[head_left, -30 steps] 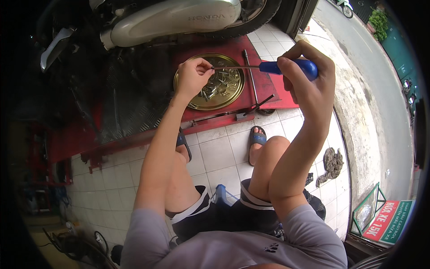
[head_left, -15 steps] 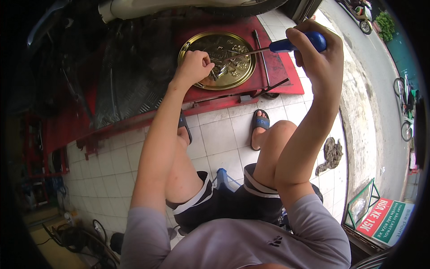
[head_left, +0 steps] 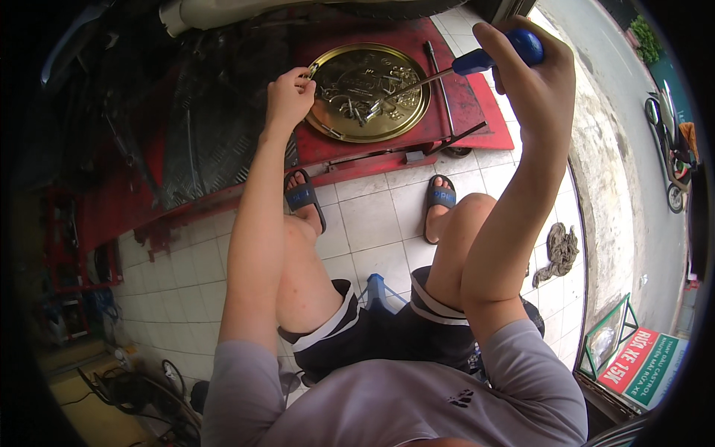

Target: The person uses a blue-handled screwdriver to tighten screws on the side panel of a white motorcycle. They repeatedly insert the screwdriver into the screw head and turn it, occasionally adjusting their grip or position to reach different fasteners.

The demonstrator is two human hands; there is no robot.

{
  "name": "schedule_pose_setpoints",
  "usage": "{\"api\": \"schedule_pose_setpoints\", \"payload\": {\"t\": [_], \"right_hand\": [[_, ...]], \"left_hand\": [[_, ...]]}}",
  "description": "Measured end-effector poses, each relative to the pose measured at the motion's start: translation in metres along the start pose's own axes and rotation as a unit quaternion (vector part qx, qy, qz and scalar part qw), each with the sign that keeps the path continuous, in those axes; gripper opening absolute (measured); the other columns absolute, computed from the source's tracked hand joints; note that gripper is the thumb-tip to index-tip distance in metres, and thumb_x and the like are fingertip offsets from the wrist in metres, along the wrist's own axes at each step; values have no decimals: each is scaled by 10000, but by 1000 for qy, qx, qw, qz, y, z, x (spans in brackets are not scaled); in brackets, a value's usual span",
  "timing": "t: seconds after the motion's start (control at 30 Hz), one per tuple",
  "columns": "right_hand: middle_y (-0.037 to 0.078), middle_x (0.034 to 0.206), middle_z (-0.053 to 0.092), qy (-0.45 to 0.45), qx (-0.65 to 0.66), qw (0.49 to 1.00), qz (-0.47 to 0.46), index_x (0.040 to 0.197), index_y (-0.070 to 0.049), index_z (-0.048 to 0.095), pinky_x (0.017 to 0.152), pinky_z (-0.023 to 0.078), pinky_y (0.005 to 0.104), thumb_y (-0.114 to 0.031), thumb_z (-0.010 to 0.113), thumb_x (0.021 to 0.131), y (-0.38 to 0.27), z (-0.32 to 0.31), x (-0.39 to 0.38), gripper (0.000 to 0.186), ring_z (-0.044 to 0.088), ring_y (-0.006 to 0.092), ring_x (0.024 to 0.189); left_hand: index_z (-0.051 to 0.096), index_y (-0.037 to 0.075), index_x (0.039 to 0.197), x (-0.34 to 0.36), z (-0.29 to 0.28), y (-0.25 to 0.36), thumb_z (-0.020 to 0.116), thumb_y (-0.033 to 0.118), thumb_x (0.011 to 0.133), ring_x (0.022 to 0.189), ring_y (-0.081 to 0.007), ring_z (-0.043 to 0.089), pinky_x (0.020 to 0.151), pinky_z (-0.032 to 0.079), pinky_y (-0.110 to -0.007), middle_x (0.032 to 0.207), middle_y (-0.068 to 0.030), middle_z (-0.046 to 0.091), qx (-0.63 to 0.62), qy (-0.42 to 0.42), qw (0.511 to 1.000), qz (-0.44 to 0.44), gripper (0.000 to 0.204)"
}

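Observation:
My right hand [head_left: 547,78] is raised at the upper right, its fingers wrapped round the blue handle of a long screwdriver [head_left: 480,61]. The shaft slants down to the left over a round gold tray [head_left: 359,136], its tip among small metal parts [head_left: 370,110] there. Whether the tip touches any part, I cannot tell. At the tray's left rim, my left hand [head_left: 289,104] has its fingers curled in with thumb and fingertips close together. Anything between them is too small or hidden to make out.
The tray lies on a red work platform [head_left: 469,104], beside a long metal bar [head_left: 441,89]. Part of a motorbike [head_left: 223,11] overhangs the far side. A crumpled rag [head_left: 558,253] lies on the white tiles at right. A blue stool [head_left: 378,290] shows between my legs.
My left hand has moved left, from over the tray to beside its left rim, uncovering more small parts. My right hand keeps hold of the screwdriver. The view has shifted slightly.

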State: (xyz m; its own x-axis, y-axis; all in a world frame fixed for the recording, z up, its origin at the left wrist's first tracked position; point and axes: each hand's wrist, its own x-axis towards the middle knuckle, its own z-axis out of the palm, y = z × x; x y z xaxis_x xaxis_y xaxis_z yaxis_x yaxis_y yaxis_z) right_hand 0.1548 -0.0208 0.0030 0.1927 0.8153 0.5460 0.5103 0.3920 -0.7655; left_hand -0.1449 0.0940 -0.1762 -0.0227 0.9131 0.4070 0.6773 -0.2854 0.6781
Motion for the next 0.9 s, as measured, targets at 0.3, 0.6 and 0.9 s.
{"api": "schedule_pose_setpoints", "payload": {"t": [0.3,0.6,0.9], "right_hand": [[14,536,534,30,-55,998,-18,683,12,647,485,379,263,-262,693,763,-15,2,0,288,511,90,505],[13,529,527,27,-49,998,21,673,15,641,476,369,252,-241,699,766,-18,1,2,279,508,85,498],[6,535,527,56,-83,994,-42,700,10,651,477,364,245,-240,713,779,-17,-1,-6,269,503,76,500]], "left_hand": [[720,18,970,-7,26,23,689,46,798,818,-313,694,761,551,-383,872,-166,705,36,-96,991,91,177],[719,16,918,-13,58,38,699,30,766,811,-280,645,766,517,-383,884,-122,664,90,-169,965,179,154],[714,42,841,14,36,15,711,90,788,838,-294,677,756,544,-402,837,-115,692,101,-25,994,-40,72]]}}
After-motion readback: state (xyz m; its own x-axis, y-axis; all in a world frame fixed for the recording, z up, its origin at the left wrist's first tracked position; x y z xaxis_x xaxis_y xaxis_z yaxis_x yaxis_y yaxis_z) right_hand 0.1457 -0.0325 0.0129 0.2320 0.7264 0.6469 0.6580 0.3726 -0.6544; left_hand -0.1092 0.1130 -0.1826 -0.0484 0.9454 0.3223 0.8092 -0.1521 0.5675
